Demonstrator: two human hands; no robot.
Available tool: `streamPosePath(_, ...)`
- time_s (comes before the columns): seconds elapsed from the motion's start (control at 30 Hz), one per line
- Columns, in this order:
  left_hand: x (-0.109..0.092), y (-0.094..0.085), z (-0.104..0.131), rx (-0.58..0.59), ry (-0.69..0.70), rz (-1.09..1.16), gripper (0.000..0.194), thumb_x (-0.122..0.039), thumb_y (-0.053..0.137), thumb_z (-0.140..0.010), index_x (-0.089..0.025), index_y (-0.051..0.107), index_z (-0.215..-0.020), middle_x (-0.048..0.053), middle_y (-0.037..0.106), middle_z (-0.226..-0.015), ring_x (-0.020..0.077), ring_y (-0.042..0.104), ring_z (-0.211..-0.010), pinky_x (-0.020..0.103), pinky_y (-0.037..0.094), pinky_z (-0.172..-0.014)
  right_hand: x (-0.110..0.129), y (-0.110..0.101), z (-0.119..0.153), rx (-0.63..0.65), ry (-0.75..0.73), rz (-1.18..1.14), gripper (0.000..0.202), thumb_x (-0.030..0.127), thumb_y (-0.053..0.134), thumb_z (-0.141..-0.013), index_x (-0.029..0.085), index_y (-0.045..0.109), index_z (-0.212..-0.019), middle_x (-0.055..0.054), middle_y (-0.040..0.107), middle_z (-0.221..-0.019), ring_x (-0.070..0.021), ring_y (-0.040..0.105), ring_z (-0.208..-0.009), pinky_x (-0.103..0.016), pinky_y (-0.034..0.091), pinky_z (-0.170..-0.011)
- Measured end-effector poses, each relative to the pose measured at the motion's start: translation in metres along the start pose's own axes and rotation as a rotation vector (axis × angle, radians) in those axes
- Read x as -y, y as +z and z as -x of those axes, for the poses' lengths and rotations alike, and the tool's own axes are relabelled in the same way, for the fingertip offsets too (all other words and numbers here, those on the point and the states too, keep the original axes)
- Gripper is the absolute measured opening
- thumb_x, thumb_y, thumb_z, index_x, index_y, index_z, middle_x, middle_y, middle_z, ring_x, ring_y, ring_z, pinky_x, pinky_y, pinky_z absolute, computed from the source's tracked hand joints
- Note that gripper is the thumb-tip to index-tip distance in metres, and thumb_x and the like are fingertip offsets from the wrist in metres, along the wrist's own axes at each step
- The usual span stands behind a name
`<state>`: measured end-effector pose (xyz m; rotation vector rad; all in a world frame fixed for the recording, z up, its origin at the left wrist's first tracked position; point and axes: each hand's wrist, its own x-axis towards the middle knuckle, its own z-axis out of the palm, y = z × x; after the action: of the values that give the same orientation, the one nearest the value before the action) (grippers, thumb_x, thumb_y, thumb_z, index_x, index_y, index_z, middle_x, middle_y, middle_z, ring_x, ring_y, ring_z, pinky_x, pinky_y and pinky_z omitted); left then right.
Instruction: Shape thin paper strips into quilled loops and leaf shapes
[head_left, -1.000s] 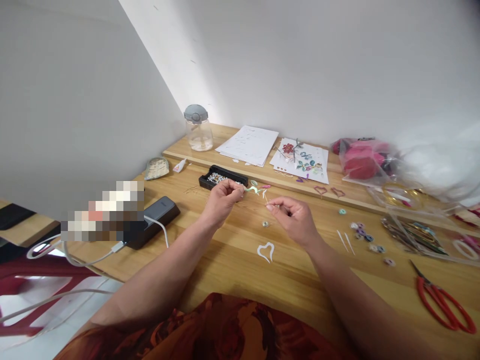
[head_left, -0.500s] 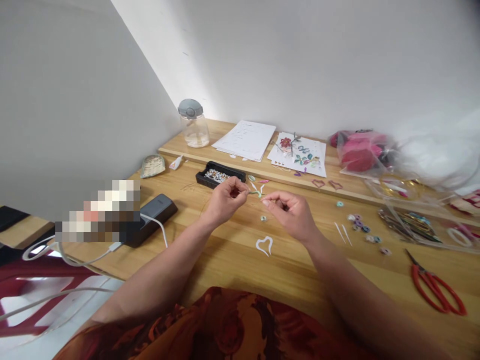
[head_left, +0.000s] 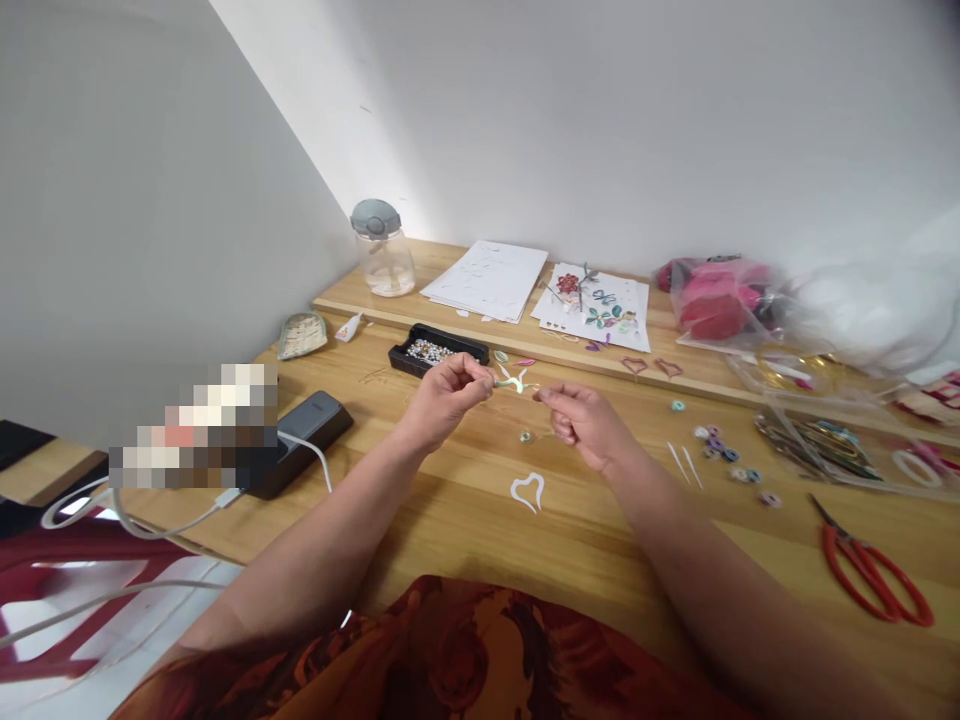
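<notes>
Left hand (head_left: pixel 448 402): thumb and finger closed on one end of a green strip (head_left: pixel 514 385). Right hand (head_left: pixel 589 425): fingertips pinched on a fine thread (head_left: pixel 533 388) at the strip's other end. Strip: I see it between both hands. Spool (head_left: pixel 525 437): on the table (head_left: pixel 457 520) just below. Paper heart (head_left: pixel 537 482): nearer the person. Bead tray (head_left: pixel 398 360): behind the left hand. Scissors (head_left: pixel 862 562): far right.

- Strip (head_left: pixel 518 386) between left hand (head_left: pixel 444 402) and right hand (head_left: pixel 590 425)
- Ledge (head_left: pixel 435 257) behind: bottle (head_left: pixel 384 267) left, papers (head_left: pixel 487 280) right
- Surface (head_left: pixel 450 520): box (head_left: pixel 405 364) before the papers, beads (head_left: pixel 426 350) inside
- Scissors (head_left: pixel 862 568) far right, spools (head_left: pixel 730 455) behind and leftward
</notes>
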<state>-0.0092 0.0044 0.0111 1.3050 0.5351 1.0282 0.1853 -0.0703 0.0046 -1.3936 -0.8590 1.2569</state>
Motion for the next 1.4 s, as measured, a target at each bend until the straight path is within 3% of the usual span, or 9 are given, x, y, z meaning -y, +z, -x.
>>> streamPosePath(0.13, 0.002, -0.002, -0.003, -0.113, -0.003, 0.046, 0.020, -0.026, 0.077, -0.071, -0.015, 0.060, -0.072, 0.001, 0.063, -0.073, 0.0083, 0.052, -0.066, 0.023, 0.040, -0.066, -0.002, 0.002, 0.002, 0.014, -0.112, 0.209, 0.032, 0.047, 0.072, -0.070, 0.017, 0.064, -0.078, 0.008, 0.038, -0.047, -0.0063, 0.026, -0.042, -0.024, 0.016, -0.043)
streamPosePath(0.37, 0.002, -0.005, -0.006, -0.222, -0.021, 0.108, 0.026, -0.029, 0.079, -0.068, -0.015, 0.057, -0.068, -0.001, 0.060, -0.066, 0.0072, 0.050, -0.060, 0.022, 0.039, -0.062, -0.004, 0.005, 0.008, 0.168, -0.279, 0.538, 0.026, 0.044, 0.064, -0.081, 0.018, 0.068, -0.076, 0.004, 0.049, -0.056, -0.0082, 0.034, -0.050, -0.024, 0.023, -0.048)
streamPosePath(0.6, -0.004, -0.004, -0.004, -0.199, -0.134, 0.289, 0.025, -0.026, 0.079, -0.066, -0.015, 0.056, -0.066, 0.000, 0.060, -0.070, 0.0072, 0.053, -0.064, 0.021, 0.042, -0.063, -0.005, -0.003, 0.001, -0.061, -0.306, 0.817, 0.022, 0.040, 0.062, -0.080, 0.020, 0.071, -0.074, 0.001, 0.058, -0.058, -0.0118, 0.044, -0.052, -0.026, 0.029, -0.051)
streamPosePath(0.7, -0.006, -0.005, -0.005, -0.217, -0.125, 0.300, 0.026, -0.026, 0.079, -0.065, -0.015, 0.056, -0.065, 0.000, 0.060, -0.070, 0.0073, 0.053, -0.064, 0.021, 0.042, -0.061, -0.005, -0.013, -0.005, -0.127, -0.314, 0.796, 0.026, 0.044, 0.063, -0.079, 0.019, 0.071, -0.073, 0.000, 0.059, -0.060, -0.0128, 0.046, -0.054, -0.026, 0.031, -0.052)
streamPosePath(0.9, -0.011, -0.010, -0.008, -0.300, -0.068, 0.302, 0.026, -0.025, 0.078, -0.066, -0.016, 0.054, -0.064, -0.001, 0.058, -0.070, 0.0072, 0.054, -0.067, 0.020, 0.044, -0.061, -0.011, -0.029, -0.017, -0.144, -0.315, 0.561, 0.032, 0.049, 0.067, -0.076, 0.017, 0.071, -0.079, -0.001, 0.062, -0.066, -0.0125, 0.045, -0.056, -0.026, 0.031, -0.053)
streamPosePath(1.13, -0.014, -0.009, -0.007, -0.272, -0.047, 0.333, 0.024, -0.025, 0.076, -0.069, -0.017, 0.053, -0.067, -0.001, 0.058, -0.071, 0.0079, 0.055, -0.068, 0.020, 0.046, -0.062, -0.019, -0.025, -0.020, -0.189, -0.272, 0.475, 0.032, 0.048, 0.069, -0.074, 0.016, 0.070, -0.079, -0.001, 0.061, -0.067, -0.0117, 0.045, -0.057, -0.026, 0.032, -0.054)
streamPosePath(1.2, -0.014, -0.008, -0.005, -0.243, -0.049, 0.322, 0.025, -0.026, 0.077, -0.069, -0.017, 0.053, -0.067, -0.001, 0.058, -0.072, 0.0082, 0.055, -0.069, 0.021, 0.046, -0.063, -0.020, -0.018, -0.016, -0.146, -0.288, 0.496, 0.032, 0.048, 0.068, -0.075, 0.016, 0.071, -0.082, -0.002, 0.063, -0.069, -0.0119, 0.047, -0.058, -0.026, 0.034, -0.055)
streamPosePath(1.3, -0.012, -0.007, -0.004, -0.224, -0.061, 0.312, 0.028, -0.029, 0.079, -0.067, -0.017, 0.053, -0.067, -0.001, 0.059, -0.073, 0.0082, 0.055, -0.069, 0.021, 0.045, -0.063, -0.021, -0.006, -0.008, 0.030, -0.335, 0.649, 0.030, 0.044, 0.069, -0.076, 0.018, 0.072, -0.091, 0.000, 0.062, -0.067, -0.0119, 0.047, -0.056, -0.026, 0.035, -0.055)
streamPosePath(1.4, -0.011, -0.007, -0.005, -0.222, -0.064, 0.326, 0.028, -0.028, 0.079, -0.067, -0.017, 0.053, -0.067, -0.001, 0.059, -0.073, 0.0080, 0.055, -0.068, 0.021, 0.045, -0.062, -0.023, 0.001, -0.003, 0.131, -0.480, 0.874, 0.020, 0.037, 0.072, -0.075, 0.021, 0.072, -0.088, 0.002, 0.059, -0.061, -0.0134, 0.049, -0.059, -0.028, 0.038, -0.063)
